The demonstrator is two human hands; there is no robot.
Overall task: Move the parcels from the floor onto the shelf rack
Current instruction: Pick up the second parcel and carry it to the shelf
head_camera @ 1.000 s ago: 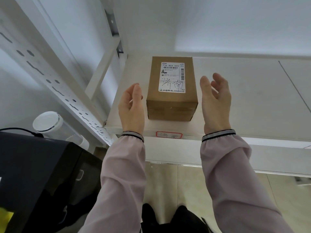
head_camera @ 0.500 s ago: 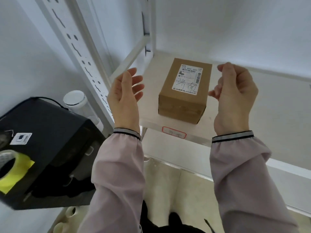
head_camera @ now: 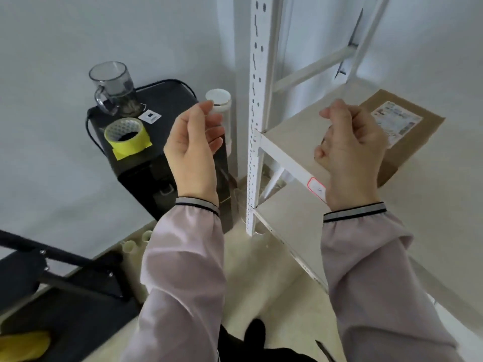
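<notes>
One brown cardboard parcel with a white label (head_camera: 407, 131) lying on the white metal shelf rack's pale board (head_camera: 292, 142), left hand (head_camera: 193, 150) and right hand (head_camera: 350, 152) both empty, fingers loosely curled, in front of the rack, black cabinet (head_camera: 146, 158) left of the rack bearing yellow tape roll (head_camera: 126, 137) and clear glass mug (head_camera: 113, 87), white-capped, possibly plastic bottle (head_camera: 219, 100) between cabinet and rack, beige tiled floor (head_camera: 274, 283) below, grey walls.
</notes>
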